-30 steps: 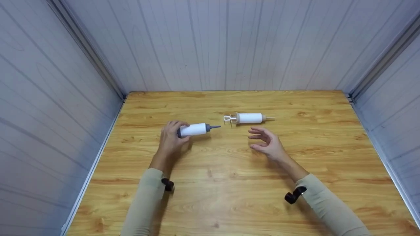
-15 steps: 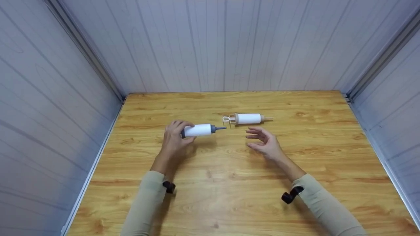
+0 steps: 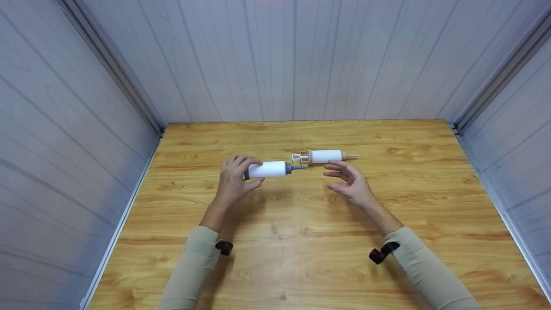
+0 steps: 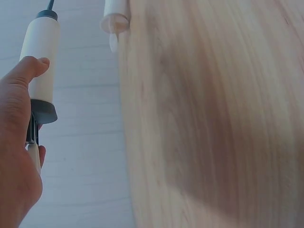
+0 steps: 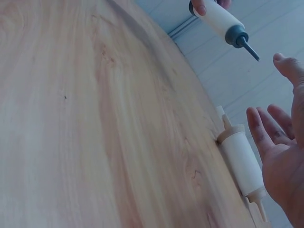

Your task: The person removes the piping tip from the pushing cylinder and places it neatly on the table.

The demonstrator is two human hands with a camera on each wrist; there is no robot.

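My left hand [image 3: 236,178] grips a white syringe with dark grey ends [image 3: 269,169] by its rear, thumb and fingers round the barrel, its thin grey nozzle pointing right. It is held above the table, with a shadow below. In the left wrist view the thumb lies along the white barrel [image 4: 40,71], and part of the plunger end shows beneath the grey collar. My right hand [image 3: 353,185] hovers to the right of the nozzle, fingers spread and loosely curved, holding nothing. A second white syringe with beige ends [image 3: 326,156] lies on the table beyond it, ring handle to the left.
The wood-grain table [image 3: 280,249] is bordered by a pale panelled wall [image 3: 275,60] behind and side walls [image 3: 56,150] left and right. Black cameras [image 3: 381,254] are strapped on both sleeved wrists.
My left hand has carried the grey-ended syringe to the right, its nozzle now closer to my right hand. My right hand has barely moved; the beige-ended syringe stays in place.
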